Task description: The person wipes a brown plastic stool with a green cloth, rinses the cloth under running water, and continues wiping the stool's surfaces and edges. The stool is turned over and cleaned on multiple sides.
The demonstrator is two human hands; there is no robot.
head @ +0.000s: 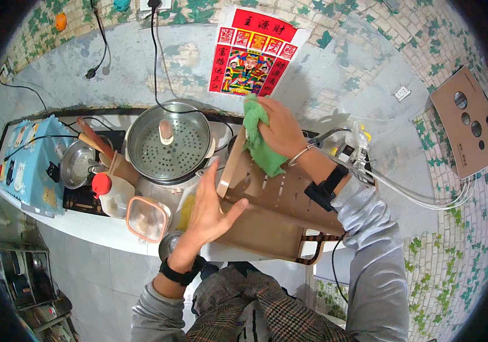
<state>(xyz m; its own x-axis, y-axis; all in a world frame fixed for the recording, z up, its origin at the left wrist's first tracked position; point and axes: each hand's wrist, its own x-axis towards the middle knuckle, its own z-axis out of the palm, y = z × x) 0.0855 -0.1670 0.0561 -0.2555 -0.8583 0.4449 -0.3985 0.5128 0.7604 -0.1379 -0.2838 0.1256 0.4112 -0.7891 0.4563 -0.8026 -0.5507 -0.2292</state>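
My right hand (pixel 282 130) grips a bunched green cloth (pixel 265 154). The cloth hangs over the far left part of a large brown box-like appliance or casing (pixel 252 226), whose brown surface bears several pale, narrow slots or marks. A dark patterned handle (pixel 312 250) is on its near right corner. My left hand (pixel 214 209) holds nothing, thumb and fingers apart, over the casing's left side; whether it touches the casing I cannot tell. Left of that hand stands a steamer or pan with a glass lid (pixel 152 145).
Further left are a clear food container with an orange rim (pixel 146 218), a red-capped jug (pixel 115 196), a metal pot (pixel 77 164) and a blue cat-print cover (pixel 34 166). Cords hang along the wall. White tubes (pixel 423 201) run from a wall-mounted panel (pixel 464 124) at right.
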